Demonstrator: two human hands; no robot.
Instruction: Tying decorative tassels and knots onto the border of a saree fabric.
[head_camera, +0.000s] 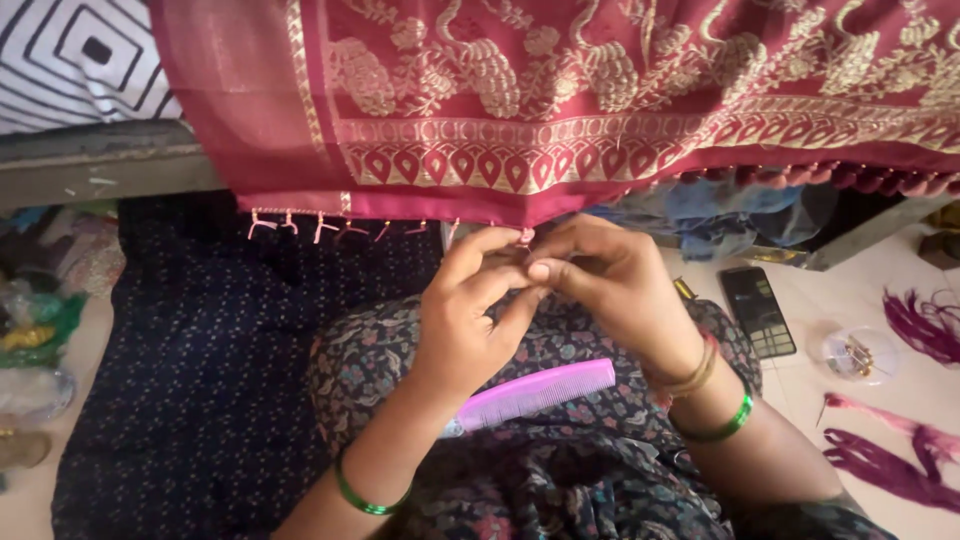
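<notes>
A pink comb (535, 393) lies across my lap, just below my two hands. Above the comb, my left hand (470, 315) and right hand (610, 275) meet fingertip to fingertip, pinched narrowly on a small tassel (526, 236) at the lower edge of the maroon cloth with gold pattern (560, 110), which hangs directly over my grip. Right of the comb, on the floor, lie a dark phone (758, 310) and loose magenta threads (885, 460).
</notes>
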